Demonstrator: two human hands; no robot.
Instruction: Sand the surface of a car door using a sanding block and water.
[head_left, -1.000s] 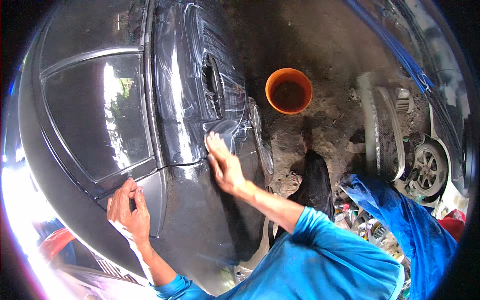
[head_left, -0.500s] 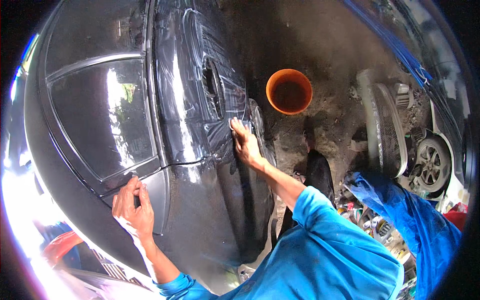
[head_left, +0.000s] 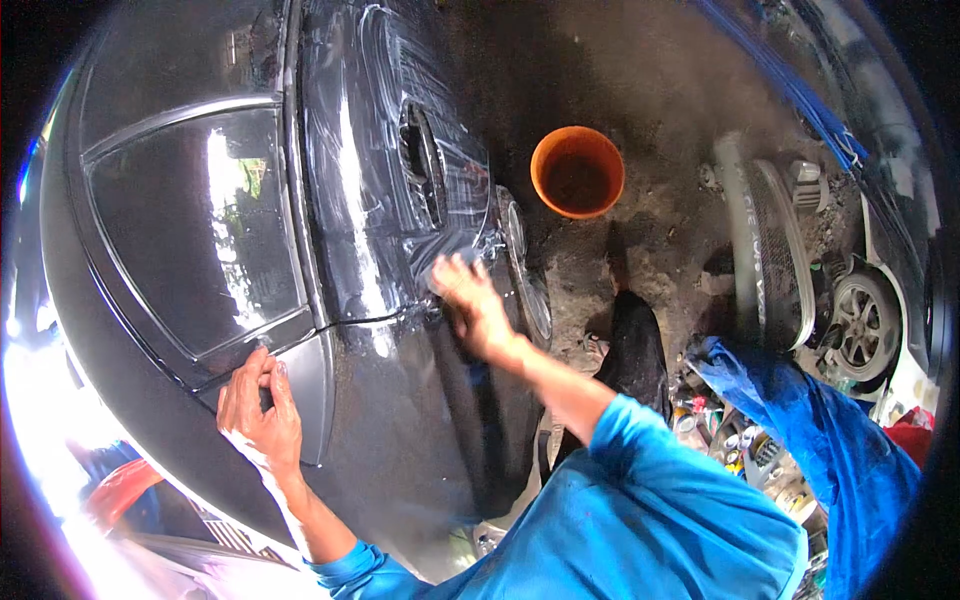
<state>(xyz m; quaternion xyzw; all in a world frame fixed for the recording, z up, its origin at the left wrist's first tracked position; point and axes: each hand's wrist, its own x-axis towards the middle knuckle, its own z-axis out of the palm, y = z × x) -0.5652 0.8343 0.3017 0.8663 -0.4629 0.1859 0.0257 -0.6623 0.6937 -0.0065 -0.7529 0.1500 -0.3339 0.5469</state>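
Note:
Under my right hand [head_left: 470, 305] lies the side of a dark car door [head_left: 365, 210], smeared with whitish wet streaks. Its fingers are stretched out over the panel below the door handle recess [head_left: 420, 160]; motion blurs them, and whatever may lie beneath the fingertips is hidden. My left hand [head_left: 262, 408] leans on the car by the lower corner of the side window [head_left: 200, 230]. Its fingers are bent, with a dark gap between thumb and forefinger, and nothing shows in them.
An orange bucket [head_left: 577, 172] stands on the dirty floor beyond the car. Farther right are a loose car grille [head_left: 785, 255], another vehicle's wheel [head_left: 865, 325] and a blue tarp [head_left: 820, 430]. Cans and litter [head_left: 745, 445] lie near my right side.
My right hand has slid left and slightly down over the door panel. My left hand stays at the window corner. The view has shifted slightly.

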